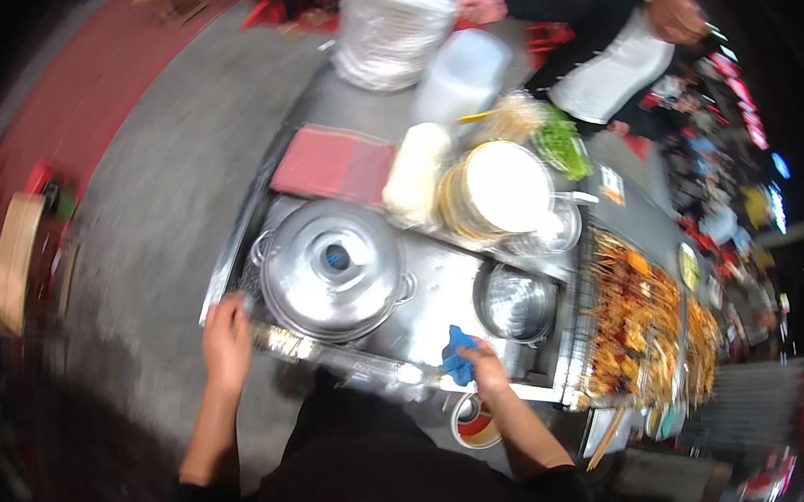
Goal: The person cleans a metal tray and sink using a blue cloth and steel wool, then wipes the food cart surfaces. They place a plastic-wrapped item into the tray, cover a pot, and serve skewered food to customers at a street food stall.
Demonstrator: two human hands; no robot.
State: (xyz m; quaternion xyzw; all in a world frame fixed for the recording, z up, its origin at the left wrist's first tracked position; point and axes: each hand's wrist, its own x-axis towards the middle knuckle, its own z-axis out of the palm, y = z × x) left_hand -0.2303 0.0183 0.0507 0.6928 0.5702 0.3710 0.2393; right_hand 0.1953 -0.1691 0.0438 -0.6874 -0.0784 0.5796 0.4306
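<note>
My right hand [491,370] holds a crumpled blue cloth [459,354] over the front edge of a stainless steel food cart [433,305]. At the cart's front left corner is my left hand [226,339], its fingers bent towards the metal; blur hides whether they grip it. Between the hands, a large lidded metal pot [330,280] with two side handles sits in the cart top. To its right, a round metal pot [519,302] stands in a recess near my right hand.
Behind the pots are a folded red cloth [334,164], stacked paper bowls [510,185], a plastic-wrapped white stack [394,32] and leafy greens [563,143]. Many skewers [634,324] fill the right side. A bucket [476,425] stands below. Another person's hand [482,7] reaches the wrapped stack.
</note>
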